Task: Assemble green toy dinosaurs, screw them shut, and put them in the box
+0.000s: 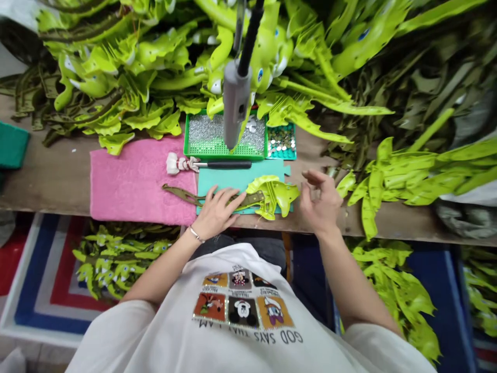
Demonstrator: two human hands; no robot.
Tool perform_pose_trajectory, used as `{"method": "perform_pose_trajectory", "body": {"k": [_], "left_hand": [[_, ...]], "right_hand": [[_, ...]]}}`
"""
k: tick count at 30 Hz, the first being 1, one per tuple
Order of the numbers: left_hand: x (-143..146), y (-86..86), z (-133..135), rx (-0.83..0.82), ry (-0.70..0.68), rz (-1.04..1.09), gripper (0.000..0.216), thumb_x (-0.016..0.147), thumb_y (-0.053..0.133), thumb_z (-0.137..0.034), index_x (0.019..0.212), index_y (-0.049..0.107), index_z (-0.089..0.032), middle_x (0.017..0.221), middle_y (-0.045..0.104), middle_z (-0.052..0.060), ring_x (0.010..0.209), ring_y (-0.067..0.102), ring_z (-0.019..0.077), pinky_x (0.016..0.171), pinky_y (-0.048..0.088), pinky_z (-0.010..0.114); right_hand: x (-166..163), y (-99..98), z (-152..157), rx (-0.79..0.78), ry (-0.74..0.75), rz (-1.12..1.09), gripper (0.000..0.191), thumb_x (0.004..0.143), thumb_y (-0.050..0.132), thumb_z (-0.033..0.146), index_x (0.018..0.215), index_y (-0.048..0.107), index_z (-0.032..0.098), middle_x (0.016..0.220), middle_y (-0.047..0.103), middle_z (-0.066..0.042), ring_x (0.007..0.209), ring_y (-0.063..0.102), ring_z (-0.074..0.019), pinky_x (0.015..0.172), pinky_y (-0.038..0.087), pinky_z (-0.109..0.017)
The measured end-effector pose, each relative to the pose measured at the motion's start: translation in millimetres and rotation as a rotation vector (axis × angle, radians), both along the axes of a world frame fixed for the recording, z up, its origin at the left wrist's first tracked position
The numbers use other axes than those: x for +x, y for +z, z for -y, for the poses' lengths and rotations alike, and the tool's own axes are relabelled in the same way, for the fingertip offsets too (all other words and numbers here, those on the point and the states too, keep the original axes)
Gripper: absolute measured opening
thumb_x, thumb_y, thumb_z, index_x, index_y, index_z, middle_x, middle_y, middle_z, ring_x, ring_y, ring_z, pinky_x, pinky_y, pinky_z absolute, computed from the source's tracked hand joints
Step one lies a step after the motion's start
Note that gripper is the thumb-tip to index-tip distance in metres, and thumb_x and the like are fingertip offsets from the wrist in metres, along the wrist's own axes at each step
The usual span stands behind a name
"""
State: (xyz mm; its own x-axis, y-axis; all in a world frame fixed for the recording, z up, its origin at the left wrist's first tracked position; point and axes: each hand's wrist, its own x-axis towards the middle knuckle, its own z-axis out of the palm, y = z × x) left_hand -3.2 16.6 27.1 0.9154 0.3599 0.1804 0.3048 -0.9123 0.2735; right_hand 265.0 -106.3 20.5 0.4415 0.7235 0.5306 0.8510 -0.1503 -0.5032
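My left hand (218,210) lies flat, fingers spread, pressing on a long olive-green plastic strip (182,194) that runs across the teal mat (240,177) onto the pink towel (135,181). A bright green plastic toy part (275,194) rests at the strip's right end on the mat. My right hand (321,203) hovers just right of that part, fingers loosely curled and apart, holding nothing. A grey powered screwdriver (236,103) hangs on a black cable above the mat.
A green tray of small screws (223,137) and a teal tray of round metal pieces (281,141) sit behind the mat. A black-handled tool with a cloth-wrapped end (205,165) lies nearby. Heaps of green toy parts (155,62) crowd the table's back and right (407,176); more lie on the floor (116,254).
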Motion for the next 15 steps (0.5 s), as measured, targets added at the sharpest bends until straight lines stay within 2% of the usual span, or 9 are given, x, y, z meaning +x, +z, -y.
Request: {"method": "perform_pose_trajectory", "body": {"k": [2,4,9,15], "left_hand": [[0.1,-1.0,-3.9,0.036,-0.033,-0.005,0.049,0.097,0.058,-0.031,0.144,0.050,-0.017,0.131,0.065,0.016,0.116,0.061,0.0273,0.104,0.042,0.048],[1.0,-1.1,-8.3,0.056,-0.061,-0.016,0.050,0.097,0.060,-0.035,0.143,0.051,-0.016,0.129,0.066,0.016,0.112,0.061,0.0261,0.096,0.045,0.043],[3.5,-0.7,-14.9,0.085,-0.074,-0.058,0.046,0.099,0.056,-0.032,0.143,0.053,-0.018,0.128,0.067,0.015,0.108,0.061,0.0246,0.088,0.046,0.038],[8.0,3.6,-21.8,0.148,-0.109,-0.067,0.045,0.098,0.054,-0.027,0.142,0.054,-0.018,0.122,0.069,0.012,0.099,0.060,0.0238,0.081,0.046,0.034]], "right_hand": [[17.6,-0.7,-18.8,-0.017,0.020,-0.025,0.032,0.092,0.053,0.023,0.123,0.057,0.021,0.102,0.075,-0.010,0.086,0.074,-0.0227,0.079,0.061,-0.040],[32.7,-4.4,-43.1,-0.053,0.093,-0.032,0.033,0.090,0.051,0.020,0.122,0.055,0.021,0.100,0.075,-0.009,0.084,0.073,-0.0222,0.079,0.061,-0.039],[53.3,-26.4,-98.3,-0.207,0.165,0.014,0.039,0.083,0.050,0.015,0.121,0.054,0.018,0.098,0.073,-0.012,0.091,0.069,-0.0267,0.083,0.057,-0.044],[65.1,-46.1,-122.6,-0.249,0.161,0.099,0.025,0.085,0.046,0.014,0.107,0.058,0.017,0.090,0.070,-0.013,0.091,0.064,-0.0279,0.088,0.054,-0.050]]}}
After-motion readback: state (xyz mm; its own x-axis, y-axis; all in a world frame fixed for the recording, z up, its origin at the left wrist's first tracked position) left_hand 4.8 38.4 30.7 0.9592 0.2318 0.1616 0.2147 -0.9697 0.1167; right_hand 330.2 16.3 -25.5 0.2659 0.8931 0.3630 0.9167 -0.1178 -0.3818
